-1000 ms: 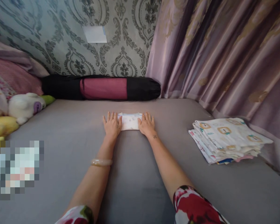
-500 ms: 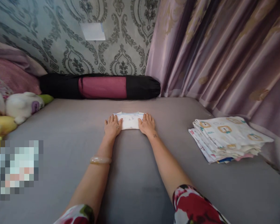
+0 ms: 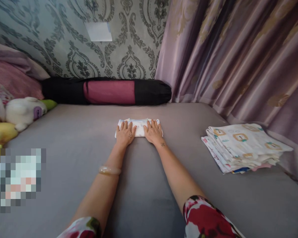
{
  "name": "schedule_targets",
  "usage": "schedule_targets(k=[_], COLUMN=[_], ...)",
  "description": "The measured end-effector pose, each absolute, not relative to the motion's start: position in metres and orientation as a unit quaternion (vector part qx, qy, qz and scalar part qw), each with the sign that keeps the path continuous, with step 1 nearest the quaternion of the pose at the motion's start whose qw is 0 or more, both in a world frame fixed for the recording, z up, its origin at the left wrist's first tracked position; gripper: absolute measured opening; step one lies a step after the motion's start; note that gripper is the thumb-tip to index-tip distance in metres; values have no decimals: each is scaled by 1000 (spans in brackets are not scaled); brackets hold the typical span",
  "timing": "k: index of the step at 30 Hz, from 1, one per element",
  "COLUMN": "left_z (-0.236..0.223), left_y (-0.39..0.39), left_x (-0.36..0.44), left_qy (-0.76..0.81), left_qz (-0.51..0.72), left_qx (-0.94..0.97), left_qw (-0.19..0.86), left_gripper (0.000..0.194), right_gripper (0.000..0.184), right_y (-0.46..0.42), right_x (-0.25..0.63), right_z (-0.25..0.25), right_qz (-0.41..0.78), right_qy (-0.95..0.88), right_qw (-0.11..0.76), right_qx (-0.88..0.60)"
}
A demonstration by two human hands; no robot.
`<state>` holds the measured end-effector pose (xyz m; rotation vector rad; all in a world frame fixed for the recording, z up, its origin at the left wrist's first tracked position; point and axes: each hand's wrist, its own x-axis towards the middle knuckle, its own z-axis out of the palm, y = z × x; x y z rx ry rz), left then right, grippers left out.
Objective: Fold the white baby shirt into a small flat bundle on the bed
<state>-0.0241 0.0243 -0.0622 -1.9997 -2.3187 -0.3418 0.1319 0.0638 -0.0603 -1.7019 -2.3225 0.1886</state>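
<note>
A small folded white cloth (image 3: 139, 131) with faint printing and a pale blue edge lies flat on the grey bed sheet (image 3: 144, 185). It looks like a garment or a cotton cloth; the exact kind does not show. My left hand (image 3: 125, 134) rests palm down on its left part, fingers spread and pointing away from me. On the right part lies my right hand (image 3: 153, 131), likewise flat with fingers apart. The cloth's middle shows between my thumbs, and its outer ends stick out past both hands.
To the right sits a stack of folded printed cloths (image 3: 245, 145). A long black and pink bag (image 3: 109, 92) lies along the wall. Plush toys (image 3: 24, 110) are at the left, near a blurred-out patch (image 3: 20, 178). Purple curtains (image 3: 213, 56) hang at the right.
Both hands have slid inward over the cloth, closer together. The cloth's left and right ends, covered before, now show outside my hands.
</note>
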Motion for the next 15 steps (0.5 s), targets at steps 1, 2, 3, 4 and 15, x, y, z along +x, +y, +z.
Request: schedule_targets(k=[1,2,3,4,15], left_z=[-62,-61,-61,-60,-60], left_y=[24,24,24,24,25], left_x=[-24,-25,-25,-25,-16], left_qy=[-753,-753,-753,-754,-721], left_qz=[-109,-108,-106,-104,-165], left_qx=[-648,-648,-648,-649,-668], left_qw=[30,30,29,28,84], left_gripper=[60,61,60,60,56], right_gripper=[62,62,62,62,56], right_y=[64,65,65,65,57], right_x=[132,132,133,133,123], right_z=[-61,-61,-60,-60,-51], right_qz=[66,68,70,72,69], right_qy=[-798,-798,-798,-797,-809], right_qw=[127,125,125,124,179], right_qx=[-585,-585,-586,-586,-556])
